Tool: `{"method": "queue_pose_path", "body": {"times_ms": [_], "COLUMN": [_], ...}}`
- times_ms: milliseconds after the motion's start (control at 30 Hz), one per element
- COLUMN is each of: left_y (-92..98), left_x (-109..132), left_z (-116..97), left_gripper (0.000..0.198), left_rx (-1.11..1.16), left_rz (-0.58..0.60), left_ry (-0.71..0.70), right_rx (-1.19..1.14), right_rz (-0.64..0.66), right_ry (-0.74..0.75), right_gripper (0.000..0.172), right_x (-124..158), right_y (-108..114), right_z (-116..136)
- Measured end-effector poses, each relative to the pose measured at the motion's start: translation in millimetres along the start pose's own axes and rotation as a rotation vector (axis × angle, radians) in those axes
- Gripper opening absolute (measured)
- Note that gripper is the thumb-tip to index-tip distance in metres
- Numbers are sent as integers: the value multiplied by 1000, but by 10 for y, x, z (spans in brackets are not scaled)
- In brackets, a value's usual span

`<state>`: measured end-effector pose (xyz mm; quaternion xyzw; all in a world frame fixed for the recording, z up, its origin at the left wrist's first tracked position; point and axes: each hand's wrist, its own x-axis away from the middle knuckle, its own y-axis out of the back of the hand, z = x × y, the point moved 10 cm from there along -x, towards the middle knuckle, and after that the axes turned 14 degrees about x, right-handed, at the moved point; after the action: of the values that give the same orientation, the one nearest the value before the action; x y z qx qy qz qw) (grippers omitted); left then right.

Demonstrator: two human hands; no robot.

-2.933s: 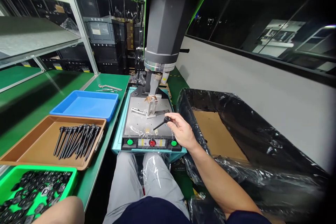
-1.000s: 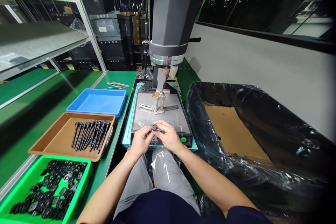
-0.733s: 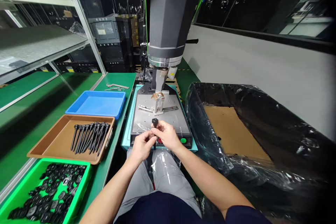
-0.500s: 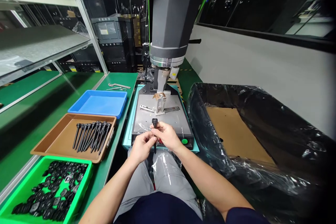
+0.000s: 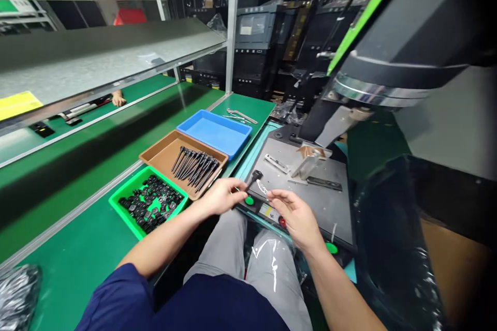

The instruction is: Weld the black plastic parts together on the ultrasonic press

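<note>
My left hand (image 5: 225, 196) is closed, thumb against fingers, on a slim black rod with a wider knobbed head (image 5: 256, 175). The head points up and to the right, and the fingers hide the lower shaft. Apart from the rod, my right hand (image 5: 293, 212) hovers over the machine's front edge, its fingers spread and nothing visible in them. Beyond both hands a metal fixture (image 5: 308, 163) stands on the grey machine plate (image 5: 279, 150). More such rods (image 5: 194, 165) lie side by side in a brown tray (image 5: 155, 154) left of my hands.
A green bin (image 5: 134, 222) contains small black parts. Behind the brown tray is a blue tray (image 5: 213, 134), with a wrench (image 5: 243, 115) farther back. The machine head (image 5: 388, 83) overhangs at right, beside a plastic-lined box (image 5: 392, 227). Another person's hand (image 5: 118, 98) rests across the bench.
My view has swung left. My hands have separated: the right has let go of the rod, while the left keeps it and has moved toward the trays, tilting it.
</note>
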<state>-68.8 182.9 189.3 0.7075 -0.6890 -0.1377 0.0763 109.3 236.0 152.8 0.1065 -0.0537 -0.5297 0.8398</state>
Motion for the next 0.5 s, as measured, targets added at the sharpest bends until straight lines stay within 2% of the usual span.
{"method": "queue_pose_path", "body": {"times_ms": [67,167,200,267,367,500], "left_y": [617,1573,1834,2229,2536,2603], "left_x": [-27,-17,-10,0,10,-31], "left_z": [126,583,713,958,1285,1586], "left_gripper": [18,22,21,19,13,15], "left_rx": [-212,-521,-567,-620,-659,-668], "left_rz": [-161,-364,-411,-467,-492,-475], "left_ry": [43,347,413,519,653,740], "right_rx": [17,26,20,1,-26,5], "right_rz": [-10,-50,-68,-96,-114,-180], "right_ry": [-42,-136,-163,-202,-244,-296], "right_gripper": [44,48,49,51,53,52], "right_x": [61,182,224,305,419,646], "right_y": [110,295,347,415,476,702], "right_z": [-101,-292,-344,-418,-500,-681]}}
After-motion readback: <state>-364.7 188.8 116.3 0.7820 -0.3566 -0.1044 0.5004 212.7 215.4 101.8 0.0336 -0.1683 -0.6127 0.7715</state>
